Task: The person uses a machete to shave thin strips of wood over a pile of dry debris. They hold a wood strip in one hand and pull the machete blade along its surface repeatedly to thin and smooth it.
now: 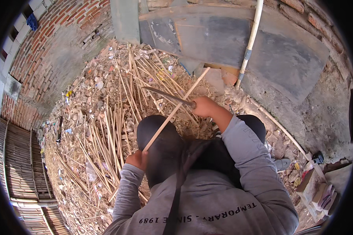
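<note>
- left hand (137,159), seven o'clock, clasps a pale strip (164,126) slanting toward one.
- right hand (204,107), two o'clock, grips a knife (161,92) across it; from where i stand, probably shaving.
- next stroke wants the strip steady.

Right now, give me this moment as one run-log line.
left grip: wooden strip, near end | right grip: knife, blade crossing strip in view | rubble ground: loose sticks

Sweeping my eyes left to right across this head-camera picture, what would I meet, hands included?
Slatted panel → left hand, holding a pale stick → right hand, holding a long-bladed tool → upright white pipe → small stack of flat things.
</note>
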Action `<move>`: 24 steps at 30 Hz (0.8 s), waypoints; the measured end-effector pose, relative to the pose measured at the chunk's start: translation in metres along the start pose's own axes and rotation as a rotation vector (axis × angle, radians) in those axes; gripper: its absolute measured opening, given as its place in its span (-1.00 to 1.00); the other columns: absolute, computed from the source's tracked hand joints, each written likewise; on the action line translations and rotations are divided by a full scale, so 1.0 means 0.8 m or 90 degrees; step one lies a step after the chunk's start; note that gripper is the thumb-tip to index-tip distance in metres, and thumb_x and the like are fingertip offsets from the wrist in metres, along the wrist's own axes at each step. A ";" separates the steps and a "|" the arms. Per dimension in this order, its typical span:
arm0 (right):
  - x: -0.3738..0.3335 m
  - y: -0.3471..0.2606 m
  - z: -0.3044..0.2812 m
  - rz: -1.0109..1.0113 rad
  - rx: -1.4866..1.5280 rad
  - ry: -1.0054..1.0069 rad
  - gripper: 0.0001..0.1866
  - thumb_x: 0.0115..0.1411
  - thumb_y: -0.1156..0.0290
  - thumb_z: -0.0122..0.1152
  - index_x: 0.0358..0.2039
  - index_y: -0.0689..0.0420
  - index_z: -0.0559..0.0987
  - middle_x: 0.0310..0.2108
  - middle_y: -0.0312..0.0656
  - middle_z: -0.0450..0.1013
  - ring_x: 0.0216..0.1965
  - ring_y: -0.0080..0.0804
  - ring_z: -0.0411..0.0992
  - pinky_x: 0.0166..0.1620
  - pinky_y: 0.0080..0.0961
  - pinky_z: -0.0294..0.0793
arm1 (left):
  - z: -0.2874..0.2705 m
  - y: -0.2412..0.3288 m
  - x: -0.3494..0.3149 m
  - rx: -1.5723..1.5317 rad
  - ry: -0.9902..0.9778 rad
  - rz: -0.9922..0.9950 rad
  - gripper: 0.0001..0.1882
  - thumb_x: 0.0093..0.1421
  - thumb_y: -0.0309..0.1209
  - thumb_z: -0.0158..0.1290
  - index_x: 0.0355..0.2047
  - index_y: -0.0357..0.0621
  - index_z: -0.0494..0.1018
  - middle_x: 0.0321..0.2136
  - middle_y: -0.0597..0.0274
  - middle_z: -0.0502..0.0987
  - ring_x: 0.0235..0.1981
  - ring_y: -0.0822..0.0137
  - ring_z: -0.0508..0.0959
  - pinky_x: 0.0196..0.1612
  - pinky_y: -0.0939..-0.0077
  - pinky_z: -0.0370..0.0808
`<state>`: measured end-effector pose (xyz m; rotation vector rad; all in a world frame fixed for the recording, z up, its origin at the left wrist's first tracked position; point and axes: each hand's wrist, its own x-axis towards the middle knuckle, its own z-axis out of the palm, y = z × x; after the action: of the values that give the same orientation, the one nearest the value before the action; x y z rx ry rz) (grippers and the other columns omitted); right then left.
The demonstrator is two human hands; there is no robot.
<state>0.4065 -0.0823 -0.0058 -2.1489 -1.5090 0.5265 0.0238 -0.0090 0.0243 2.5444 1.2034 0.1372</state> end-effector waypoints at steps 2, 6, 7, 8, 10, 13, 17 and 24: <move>-0.009 -0.013 -0.007 0.000 -0.005 -0.016 -0.71 -0.12 0.31 0.19 -0.37 0.17 0.59 -0.35 0.09 0.52 -0.24 0.04 0.50 -0.18 -0.13 0.48 | 0.003 -0.005 0.001 -0.001 0.006 0.014 -0.58 0.28 -0.10 -0.08 -0.50 -0.23 0.38 -0.65 -0.26 0.45 -0.53 -0.30 0.50 -0.44 -0.09 0.41; -0.031 -0.052 -0.011 -0.021 -0.076 -0.104 -0.73 -0.12 0.30 0.21 -0.40 0.17 0.58 -0.38 0.05 0.52 -0.23 0.05 0.50 -0.16 -0.14 0.49 | 0.000 0.000 -0.002 -0.001 0.004 0.018 -0.57 0.28 -0.08 -0.09 -0.50 -0.22 0.38 -0.66 -0.27 0.46 -0.54 -0.30 0.50 -0.44 -0.09 0.43; -0.033 -0.060 -0.016 -0.023 -0.068 -0.108 -0.73 -0.11 0.30 0.21 -0.38 0.17 0.59 -0.36 0.05 0.52 -0.22 0.05 0.50 -0.16 -0.14 0.49 | 0.002 -0.004 -0.004 -0.006 0.015 0.032 -0.57 0.28 -0.08 -0.09 -0.50 -0.23 0.38 -0.66 -0.27 0.46 -0.54 -0.30 0.50 -0.44 -0.09 0.42; -0.034 -0.068 -0.020 -0.027 -0.061 -0.113 -0.72 -0.11 0.31 0.20 -0.36 0.17 0.60 -0.34 0.05 0.53 -0.21 0.06 0.50 -0.15 -0.14 0.49 | 0.005 -0.011 -0.005 -0.012 0.027 0.045 -0.57 0.28 -0.08 -0.09 -0.50 -0.23 0.38 -0.66 -0.27 0.45 -0.54 -0.29 0.50 -0.45 -0.09 0.42; -0.021 -0.054 -0.020 0.041 -0.021 -0.078 -0.69 -0.09 0.32 0.19 -0.30 0.16 0.61 -0.30 0.05 0.54 -0.19 0.06 0.50 -0.14 -0.14 0.49 | 0.006 -0.011 -0.003 -0.013 0.035 0.042 -0.56 0.28 -0.07 -0.10 -0.49 -0.24 0.39 -0.65 -0.26 0.46 -0.54 -0.29 0.51 -0.44 -0.08 0.43; 0.003 0.072 0.021 0.224 0.004 -0.002 -0.63 -0.07 0.33 0.16 -0.20 0.17 0.60 -0.22 0.10 0.53 -0.17 0.07 0.50 -0.12 -0.14 0.49 | -0.001 0.009 0.007 0.033 -0.016 0.020 -0.54 0.28 -0.06 -0.11 -0.46 -0.25 0.41 -0.63 -0.25 0.49 -0.51 -0.27 0.53 -0.41 -0.07 0.46; 0.006 0.055 -0.004 0.176 -0.016 0.048 -0.62 -0.04 0.31 0.16 -0.20 0.22 0.59 -0.25 0.15 0.52 -0.18 0.10 0.50 -0.11 -0.15 0.48 | -0.033 0.001 0.004 0.111 -0.072 -0.005 -0.52 0.29 -0.04 -0.13 -0.42 -0.27 0.43 -0.57 -0.25 0.53 -0.44 -0.25 0.56 -0.33 -0.06 0.50; -0.038 -0.069 -0.030 -0.011 -0.064 -0.035 -0.64 -0.12 0.27 0.22 -0.23 0.02 0.60 -0.37 0.02 0.54 -0.26 0.01 0.51 -0.18 -0.10 0.50 | 0.017 -0.018 -0.026 0.025 -0.018 0.038 -0.62 0.29 -0.15 -0.10 -0.45 -0.25 0.40 -0.59 -0.25 0.49 -0.48 -0.27 0.53 -0.41 -0.07 0.44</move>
<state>0.3672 -0.0986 0.0467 -2.2116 -1.6125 0.5177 0.0029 -0.0195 0.0076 2.6081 1.1320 0.0917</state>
